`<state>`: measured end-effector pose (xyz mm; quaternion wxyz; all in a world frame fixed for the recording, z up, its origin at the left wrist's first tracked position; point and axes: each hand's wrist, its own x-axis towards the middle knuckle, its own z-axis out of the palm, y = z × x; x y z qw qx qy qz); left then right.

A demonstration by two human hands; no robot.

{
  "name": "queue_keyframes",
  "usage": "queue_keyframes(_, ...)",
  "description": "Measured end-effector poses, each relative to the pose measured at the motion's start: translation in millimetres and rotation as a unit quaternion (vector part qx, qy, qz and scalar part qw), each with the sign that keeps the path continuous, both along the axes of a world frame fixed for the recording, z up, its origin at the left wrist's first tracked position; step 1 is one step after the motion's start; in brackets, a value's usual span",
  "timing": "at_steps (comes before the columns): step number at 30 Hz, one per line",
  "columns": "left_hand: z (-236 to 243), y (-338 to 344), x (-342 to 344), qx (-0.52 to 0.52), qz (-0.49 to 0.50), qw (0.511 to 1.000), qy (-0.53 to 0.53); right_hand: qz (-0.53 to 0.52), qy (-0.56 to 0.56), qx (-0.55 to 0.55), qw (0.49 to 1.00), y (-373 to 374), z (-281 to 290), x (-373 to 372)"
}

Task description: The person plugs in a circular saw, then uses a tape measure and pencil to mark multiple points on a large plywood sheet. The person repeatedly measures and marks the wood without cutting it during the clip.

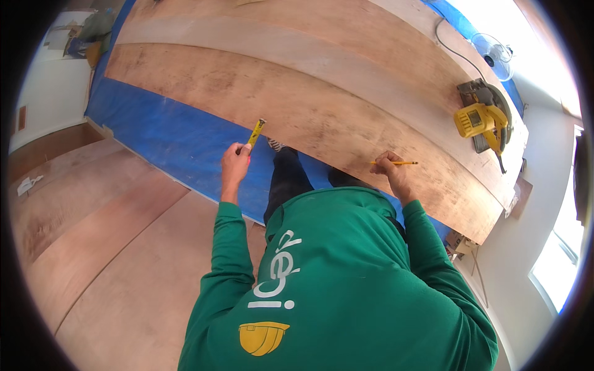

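Note:
My left hand (235, 162) is closed around a tape measure, whose case is mostly hidden by the fingers. A short length of its yellow blade (255, 133) sticks out, with the metal hook end near the edge of a plywood sheet (297, 99). Between the fingers of my right hand (392, 170) is a yellow pencil (403, 162), held roughly level over the same sheet near its close edge. The plywood is reddish brown with darker smudges, and other boards lie beyond it.
A yellow circular saw (479, 119) rests on the boards at the right, its cord running back. Behind it stands a clear-bladed fan (492, 55). Blue sheeting (167, 133) covers the floor beneath. More wood panels (111, 229) lie at the left, and a window (560, 247) is at the right.

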<state>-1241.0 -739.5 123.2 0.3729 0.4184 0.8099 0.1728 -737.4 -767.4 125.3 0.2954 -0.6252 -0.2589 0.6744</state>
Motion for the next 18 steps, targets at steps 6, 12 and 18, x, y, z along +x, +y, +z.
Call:
queue_keyframes(6,3,23,-26,0.003,0.005,1.0,0.0,0.043,-0.007,-0.015,0.999,39,-7,-40)
queue_keyframes(12,-9,20,-50,0.013,0.034,0.999,-0.007,0.05,-0.005,-0.047,0.998,53,-16,-46)
queue_keyframes(18,-3,9,-59,-0.034,0.003,0.999,-0.022,0.04,0.001,-0.085,0.996,60,-15,-39)
